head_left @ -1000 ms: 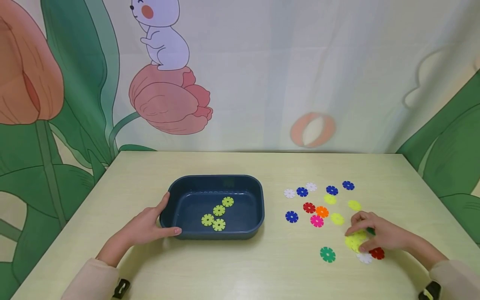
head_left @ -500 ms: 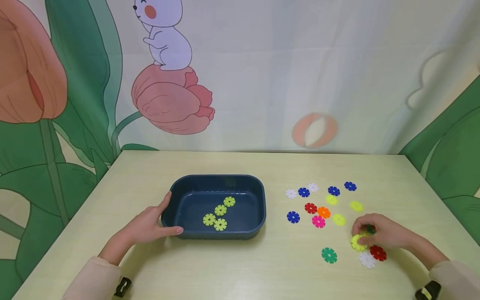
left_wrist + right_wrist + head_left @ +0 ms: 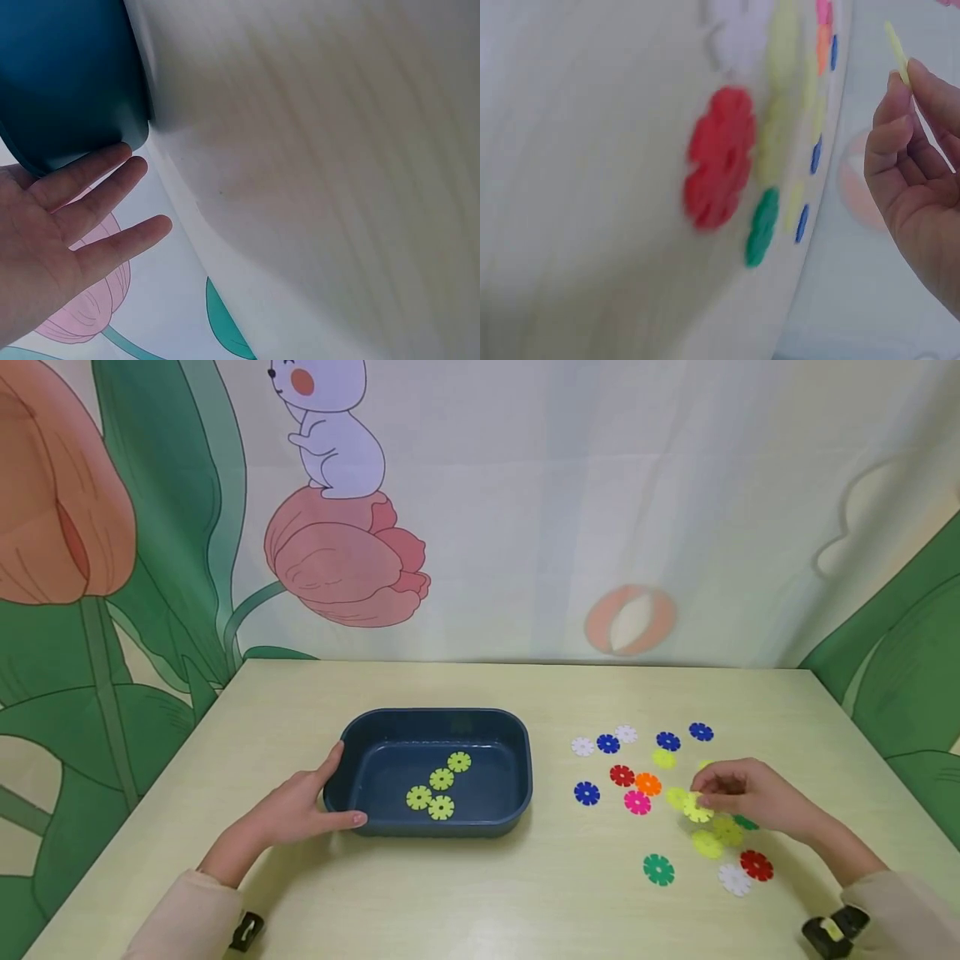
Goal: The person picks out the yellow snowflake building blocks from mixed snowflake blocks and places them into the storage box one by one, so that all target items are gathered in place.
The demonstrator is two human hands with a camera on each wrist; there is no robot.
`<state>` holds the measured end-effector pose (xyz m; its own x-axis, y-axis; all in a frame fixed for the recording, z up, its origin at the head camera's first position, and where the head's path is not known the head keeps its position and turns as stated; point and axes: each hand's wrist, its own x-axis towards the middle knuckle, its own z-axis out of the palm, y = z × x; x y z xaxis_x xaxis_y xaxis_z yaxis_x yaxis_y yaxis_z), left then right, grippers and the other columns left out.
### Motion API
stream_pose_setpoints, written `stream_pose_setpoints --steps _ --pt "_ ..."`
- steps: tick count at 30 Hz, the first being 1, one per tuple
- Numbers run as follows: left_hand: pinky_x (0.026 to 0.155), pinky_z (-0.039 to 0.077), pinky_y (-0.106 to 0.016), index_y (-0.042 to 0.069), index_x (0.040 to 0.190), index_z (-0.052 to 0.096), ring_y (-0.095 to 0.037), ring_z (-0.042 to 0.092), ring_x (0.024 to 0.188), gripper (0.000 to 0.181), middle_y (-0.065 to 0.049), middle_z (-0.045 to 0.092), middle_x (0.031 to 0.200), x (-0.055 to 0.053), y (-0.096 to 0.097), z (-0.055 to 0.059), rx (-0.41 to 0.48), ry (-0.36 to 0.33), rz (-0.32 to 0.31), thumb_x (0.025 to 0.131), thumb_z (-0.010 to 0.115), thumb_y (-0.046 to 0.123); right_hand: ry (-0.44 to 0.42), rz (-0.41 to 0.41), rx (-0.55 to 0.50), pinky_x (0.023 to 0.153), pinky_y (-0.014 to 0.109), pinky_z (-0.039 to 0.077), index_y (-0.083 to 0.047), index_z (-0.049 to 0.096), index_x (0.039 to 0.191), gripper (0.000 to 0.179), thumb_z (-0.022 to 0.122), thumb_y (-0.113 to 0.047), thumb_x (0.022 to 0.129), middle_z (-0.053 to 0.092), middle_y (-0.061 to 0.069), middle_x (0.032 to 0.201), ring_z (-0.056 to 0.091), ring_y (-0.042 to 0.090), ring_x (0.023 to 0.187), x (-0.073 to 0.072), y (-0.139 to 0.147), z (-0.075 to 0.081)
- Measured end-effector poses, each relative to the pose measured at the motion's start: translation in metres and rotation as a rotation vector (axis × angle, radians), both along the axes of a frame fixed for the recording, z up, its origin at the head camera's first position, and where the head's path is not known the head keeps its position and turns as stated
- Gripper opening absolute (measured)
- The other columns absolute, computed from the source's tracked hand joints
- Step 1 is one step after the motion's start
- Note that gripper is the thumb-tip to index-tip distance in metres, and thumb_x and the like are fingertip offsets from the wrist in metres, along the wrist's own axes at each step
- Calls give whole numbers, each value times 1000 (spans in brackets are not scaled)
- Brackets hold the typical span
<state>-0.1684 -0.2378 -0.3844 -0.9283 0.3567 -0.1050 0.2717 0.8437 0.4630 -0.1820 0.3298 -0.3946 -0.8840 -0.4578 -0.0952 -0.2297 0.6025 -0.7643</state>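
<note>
In the head view my right hand pinches a yellow snowflake disc between thumb and fingertips, raised over the scattered discs. The right wrist view shows this disc edge-on between the fingertips. Below it lie more yellow discs, with a green disc partly hidden by the hand. My left hand rests against the left end of a dark blue tray, thumb at its front corner. Its fingers are straight and spread in the left wrist view. Several yellow-green discs lie inside the tray.
A red disc and a white disc lie nearest the right sleeve. A green disc sits apart from them. Blue, white, red, orange and pink discs are spread farther back. A printed curtain hangs behind the table.
My right hand has lifted a yellow disc from the yellow pile and moved slightly away from me, uncovering the yellow discs beneath. My left hand has stayed at the tray.
</note>
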Motion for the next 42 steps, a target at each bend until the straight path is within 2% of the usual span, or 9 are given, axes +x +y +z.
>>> stream_pose_setpoints --steps 7,10,14,17,20,23,29,35,42 --pt "80 43 -44 -8 143 8 -31 54 102 109 -28 50 121 1 -1 1 10 -12 3 74 66 56 -25 -4 -77 62 31 49 4 61 105 25 61 -13 87 61 10 86 57 24 69 -5 -28 9" --pt "80 43 -44 -6 143 7 -29 55 101 110 -23 57 106 1 -1 0 7 -26 8 74 65 57 -50 7 -126 60 31 49 6 60 107 26 61 -10 87 61 12 85 56 25 67 -8 -43 10" --pt "78 43 -43 -5 144 7 -27 55 97 110 -17 59 95 0 0 0 8 -35 13 74 65 57 -81 8 -175 60 32 49 7 60 106 26 62 -9 86 60 14 85 56 28 67 -10 -61 9" --pt "79 43 -44 -6 143 7 -30 54 102 110 -26 53 116 1 1 0 13 -31 16 74 66 57 -70 10 -192 61 33 49 4 62 104 23 63 -10 86 61 14 86 56 31 68 -12 -74 9" --pt "79 43 -43 -5 144 7 -31 53 104 111 -27 49 123 1 1 0 17 -37 19 74 65 57 -43 22 -197 59 33 49 1 64 102 21 64 -11 85 62 14 85 57 32 68 -15 -86 10" --pt "78 43 -43 -5 144 6 -30 53 104 111 -27 49 123 1 1 0 19 -40 22 73 65 57 -42 30 -219 57 33 49 1 64 101 20 64 -11 85 62 13 82 56 33 66 -17 -99 13" --pt "82 43 -46 -5 144 6 -34 51 109 111 -29 43 129 1 0 0 18 -32 18 73 65 58 -63 56 -292 59 32 49 5 63 103 22 63 -8 86 61 15 82 56 26 63 -22 -123 18" --pt "84 42 -47 -5 144 7 -36 50 110 111 -30 41 131 1 0 0 15 -27 18 73 65 59 -69 44 -332 62 29 50 4 64 103 21 62 -8 86 63 14 82 56 34 67 -28 -152 21" --pt "85 41 -48 -5 144 7 -36 49 111 111 -30 41 131 1 0 -1 18 -29 20 74 64 59 -69 46 -394 62 29 49 5 64 102 19 61 -4 86 61 11 78 56 27 65 -32 -188 23"
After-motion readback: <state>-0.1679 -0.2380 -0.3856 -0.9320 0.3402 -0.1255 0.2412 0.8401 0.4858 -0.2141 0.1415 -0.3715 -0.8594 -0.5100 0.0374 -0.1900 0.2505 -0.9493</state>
